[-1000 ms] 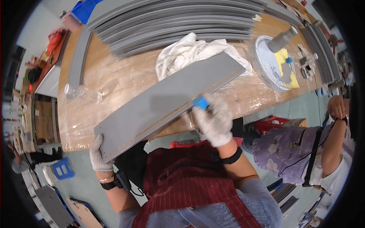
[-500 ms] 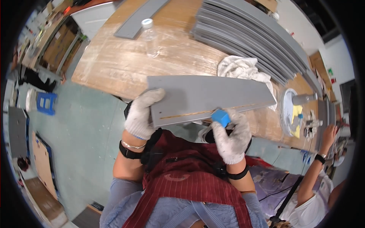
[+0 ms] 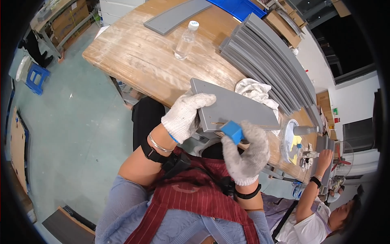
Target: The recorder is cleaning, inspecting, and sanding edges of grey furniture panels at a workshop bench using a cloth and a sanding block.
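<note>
A flat grey board (image 3: 241, 105) is held up over the table's near edge, tilted, with a short brown line (image 3: 218, 123) showing near its lower edge. My left hand (image 3: 185, 114), in a white knit glove, grips the board's left end, thumb on the face. In my gloved right hand (image 3: 248, 150) is a small blue block (image 3: 232, 132), pinched between thumb and fingers. The block lies at the board's lower edge near the left end and covers part of the brown line. Whether it presses on the board is hard to tell.
On the wooden table (image 3: 134, 49) are a clear bottle (image 3: 185, 42), a grey panel (image 3: 174, 16), a stack of grey boards (image 3: 268, 61), a white cloth (image 3: 254, 90) and a round tub (image 3: 287, 142). A co-worker's arm (image 3: 315, 183) reaches in at right.
My right hand has drawn the blue block leftward along the board's lower edge. The board is turned more steeply down to the right, and the whole view has swung.
</note>
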The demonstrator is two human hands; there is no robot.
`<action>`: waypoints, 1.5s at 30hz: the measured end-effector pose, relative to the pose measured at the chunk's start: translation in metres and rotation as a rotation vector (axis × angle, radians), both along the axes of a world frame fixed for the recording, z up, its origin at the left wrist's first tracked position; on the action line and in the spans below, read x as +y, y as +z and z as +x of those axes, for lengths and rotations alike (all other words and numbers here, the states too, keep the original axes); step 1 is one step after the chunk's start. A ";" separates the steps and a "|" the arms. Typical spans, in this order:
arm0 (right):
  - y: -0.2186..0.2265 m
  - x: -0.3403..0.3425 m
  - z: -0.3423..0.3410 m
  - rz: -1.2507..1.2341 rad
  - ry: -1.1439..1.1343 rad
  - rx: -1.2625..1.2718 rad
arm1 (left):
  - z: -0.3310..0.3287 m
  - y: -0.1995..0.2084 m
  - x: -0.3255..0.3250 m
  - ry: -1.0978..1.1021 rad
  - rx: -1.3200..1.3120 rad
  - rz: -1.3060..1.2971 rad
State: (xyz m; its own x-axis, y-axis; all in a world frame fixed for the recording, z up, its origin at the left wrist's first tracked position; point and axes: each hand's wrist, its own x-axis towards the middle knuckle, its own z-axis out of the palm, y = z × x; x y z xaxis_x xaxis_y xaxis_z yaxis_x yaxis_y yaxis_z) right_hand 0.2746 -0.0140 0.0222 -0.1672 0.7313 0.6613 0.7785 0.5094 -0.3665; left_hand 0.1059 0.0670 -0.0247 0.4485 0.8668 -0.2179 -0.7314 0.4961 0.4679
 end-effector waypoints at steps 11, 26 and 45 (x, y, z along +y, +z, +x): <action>0.013 -0.025 -0.010 0.110 -0.049 -0.185 | 0.019 -0.027 -0.004 -0.034 -0.043 0.044; 0.041 -0.023 -0.038 0.181 0.183 -0.387 | 0.010 -0.005 -0.011 -0.015 0.039 0.002; 0.053 -0.027 -0.013 0.108 0.029 -0.357 | 0.024 -0.002 -0.021 -0.009 0.015 0.071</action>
State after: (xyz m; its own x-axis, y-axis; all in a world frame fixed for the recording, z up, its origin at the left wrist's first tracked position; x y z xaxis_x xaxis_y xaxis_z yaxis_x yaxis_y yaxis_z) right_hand 0.2614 -0.0410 0.0755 -0.4211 0.6523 0.6302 0.8323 0.5541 -0.0173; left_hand 0.1297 0.0456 -0.0265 0.4539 0.8761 -0.1624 -0.7196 0.4679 0.5131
